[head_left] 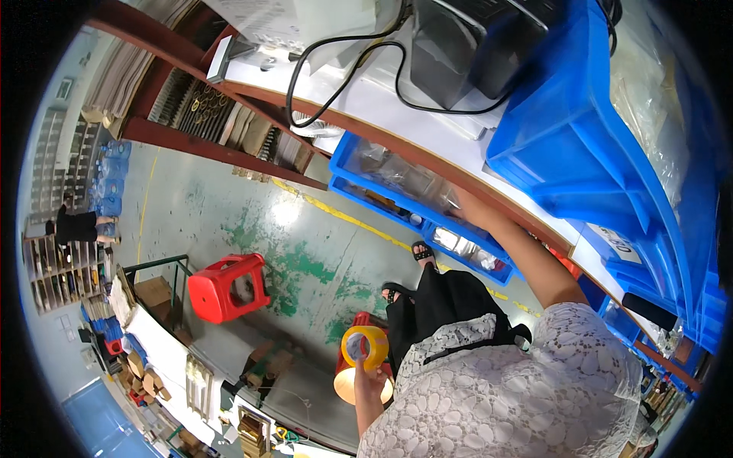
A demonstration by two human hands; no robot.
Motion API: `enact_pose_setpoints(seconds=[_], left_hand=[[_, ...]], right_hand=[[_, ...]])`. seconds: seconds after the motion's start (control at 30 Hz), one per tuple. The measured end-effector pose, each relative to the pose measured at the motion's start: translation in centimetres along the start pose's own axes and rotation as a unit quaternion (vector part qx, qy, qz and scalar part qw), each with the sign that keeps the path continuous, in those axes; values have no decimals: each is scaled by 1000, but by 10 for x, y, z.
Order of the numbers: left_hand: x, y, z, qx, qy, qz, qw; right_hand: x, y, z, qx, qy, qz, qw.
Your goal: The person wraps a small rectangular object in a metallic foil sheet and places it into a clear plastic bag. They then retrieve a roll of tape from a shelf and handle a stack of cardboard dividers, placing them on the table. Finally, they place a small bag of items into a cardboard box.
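A roll of yellow packing tape is gripped in my left hand, low in the picture and left of my body. One finger reaches into the roll's opening. My right arm stretches to the blue bin below the shelf edge. My right hand is at that bin, beside clear plastic bags; its fingers are mostly hidden, so whether they hold anything does not show. A second blue bin with clear-wrapped items sits nearer to me.
A large blue bin filled with plastic bags stands on the white shelf, near a black cable. A red stool is on the floor; a round tan seat lies beneath my left hand. A person is far left.
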State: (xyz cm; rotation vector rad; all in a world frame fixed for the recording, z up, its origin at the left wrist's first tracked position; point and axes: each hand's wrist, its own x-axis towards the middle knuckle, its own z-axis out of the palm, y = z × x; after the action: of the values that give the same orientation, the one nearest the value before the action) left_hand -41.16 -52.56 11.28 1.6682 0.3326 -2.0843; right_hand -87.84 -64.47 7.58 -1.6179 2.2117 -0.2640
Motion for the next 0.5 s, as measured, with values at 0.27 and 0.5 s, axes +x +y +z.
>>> enact_pose_setpoints(seconds=[0.27,0.5], left_hand=[[-1,-23,5,33,76,-2,997],[-5,-22,1,50,83,20,995]], right_hand=[[16,-2,-30,61,-74,-5,995],[11,11,-57,26,-129,49,990]])
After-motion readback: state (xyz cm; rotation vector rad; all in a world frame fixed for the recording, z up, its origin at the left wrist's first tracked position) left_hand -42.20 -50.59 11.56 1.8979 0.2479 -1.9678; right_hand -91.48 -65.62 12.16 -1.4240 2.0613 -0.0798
